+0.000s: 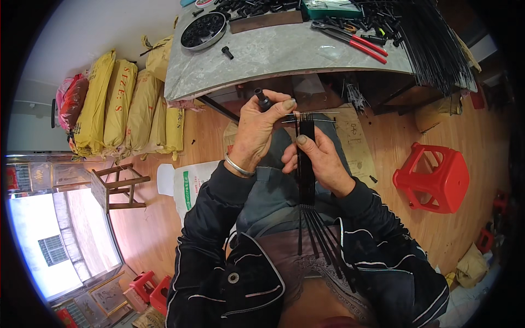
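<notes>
- Black thin rods, a flat bundle point(306, 164), run upright through the middle of the view, over the person's lap; lower ends fan out loosely toward the body, upper ends sit level with the fingertips.
- Right hand point(322, 161) grasps the bundle from its right side: thumb lies across the front of the rods, the remaining fingers curl behind them. The bundle passes between thumb and fingers, touching both.
- Left hand point(257, 134) is clenched around a small black cylindrical cap point(263, 100), which sticks out above the fist beside the thumb. Its fingertips also reach right to the top of the bundle, where a thin metal wire point(314, 115) lies crosswise just above the rod ends. Whether the fingertips pinch the wire or only touch it cannot be told.
- A silver bangle point(238, 166) rings the left wrist. Both forearms wear black sleeves with light piping.
- Beyond the hands: grey tabletop point(273, 54), edge just above the left hand.
- On the table: a round metal tray point(203, 31) of small black parts at left, one loose black part just beside it, red-handled pliers point(355, 41) at right, and a large sheaf of long black rods point(437, 49) overhanging the right corner.
- Floor, right: red plastic stool point(435, 177), well apart from the hands.
- Floor, far left: yellow sacks point(117, 104) leaning in a row, a wooden stool point(117, 188) in front of them.
</notes>
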Available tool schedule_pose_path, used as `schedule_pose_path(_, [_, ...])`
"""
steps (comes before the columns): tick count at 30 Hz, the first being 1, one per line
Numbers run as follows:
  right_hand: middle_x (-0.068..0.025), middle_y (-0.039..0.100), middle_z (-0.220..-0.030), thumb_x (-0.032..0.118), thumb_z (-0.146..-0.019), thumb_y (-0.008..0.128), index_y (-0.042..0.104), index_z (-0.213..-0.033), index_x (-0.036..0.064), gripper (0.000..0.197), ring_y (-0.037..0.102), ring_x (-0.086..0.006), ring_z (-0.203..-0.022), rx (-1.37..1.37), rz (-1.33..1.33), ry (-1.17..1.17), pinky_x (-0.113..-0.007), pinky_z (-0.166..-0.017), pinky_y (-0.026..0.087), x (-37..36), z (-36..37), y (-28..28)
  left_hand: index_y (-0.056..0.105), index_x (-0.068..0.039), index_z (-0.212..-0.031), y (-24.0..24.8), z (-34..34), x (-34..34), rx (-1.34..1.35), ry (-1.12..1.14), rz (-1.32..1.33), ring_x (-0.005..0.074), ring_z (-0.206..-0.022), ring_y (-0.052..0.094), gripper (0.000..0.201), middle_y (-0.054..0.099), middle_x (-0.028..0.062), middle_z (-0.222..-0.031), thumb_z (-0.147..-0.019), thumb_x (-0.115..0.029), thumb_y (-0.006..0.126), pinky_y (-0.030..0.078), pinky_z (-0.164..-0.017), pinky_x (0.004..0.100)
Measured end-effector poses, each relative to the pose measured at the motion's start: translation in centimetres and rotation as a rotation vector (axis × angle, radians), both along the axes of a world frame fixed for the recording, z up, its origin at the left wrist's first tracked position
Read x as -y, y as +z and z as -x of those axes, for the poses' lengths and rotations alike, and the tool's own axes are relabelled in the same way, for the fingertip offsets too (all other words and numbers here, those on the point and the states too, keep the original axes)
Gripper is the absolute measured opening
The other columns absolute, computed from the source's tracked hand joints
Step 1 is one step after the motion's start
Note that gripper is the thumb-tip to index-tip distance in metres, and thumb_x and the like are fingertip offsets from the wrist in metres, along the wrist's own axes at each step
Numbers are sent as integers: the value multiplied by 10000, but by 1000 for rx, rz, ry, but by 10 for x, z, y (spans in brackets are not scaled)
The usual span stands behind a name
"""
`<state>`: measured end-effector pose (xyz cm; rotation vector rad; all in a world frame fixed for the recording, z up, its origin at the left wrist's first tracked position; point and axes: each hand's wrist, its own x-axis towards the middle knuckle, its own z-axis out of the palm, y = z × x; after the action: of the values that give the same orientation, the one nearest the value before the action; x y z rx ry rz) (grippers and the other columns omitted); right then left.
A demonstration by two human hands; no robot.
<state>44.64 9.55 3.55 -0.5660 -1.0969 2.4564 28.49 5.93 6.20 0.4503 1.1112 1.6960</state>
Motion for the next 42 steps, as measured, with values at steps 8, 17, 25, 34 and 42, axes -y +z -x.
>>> schedule_pose_path(8, [-136, 644, -833, 303, -1002, 479, 442, -1276, 31, 388, 663, -199, -668, 18, -18, 4, -284, -643, 539, -1, 2, -1, 627, -40, -955, -1, 1, -1, -38, 2, 23, 201, -818, 673, 159, 671, 91, -907, -828, -54, 722, 574, -717, 331])
schedule_pose_path(17, [-80, 644, -801, 206, -971, 551, 488, -1229, 15, 327, 627, -121, -667, 146, -335, -125, -238, -624, 507, -1, 5, 1, 644, -23, -936, 2, 3, 0, -109, -27, 39, 135, -767, 619, 130, 658, 70, -859, -829, -52, 712, 514, -717, 278])
schedule_pose_path(25, [-58, 649, -813, 159, -957, 570, 561, -1171, 13, 259, 630, -103, -712, 183, -323, -140, -229, -645, 522, -3, 2, 7, 625, -5, -1099, 12, -2, 8, -78, 26, 182, 133, -787, 617, 254, 653, 79, -917, -877, -110, 689, 489, -639, 239])
schedule_pose_path(34, [-23, 664, -856, 100, -931, 594, 611, -1096, 2, 192, 621, -82, -805, 237, -503, -152, -225, -697, 510, -6, 1, -2, 601, 33, -1074, -8, -17, 26, -189, 0, 147, 90, -614, 553, 276, 622, 25, -796, -836, -47, 714, 454, -559, 215])
schedule_pose_path(42, [2, 671, -830, 158, -903, 648, 688, -971, 0, 176, 585, -55, -793, 258, -572, 30, -217, -699, 475, -21, 2, -13, 595, 32, -1076, -20, -13, 31, 11, 0, 67, 113, -667, 586, 254, 616, 46, -815, -846, -24, 687, 483, -563, 239])
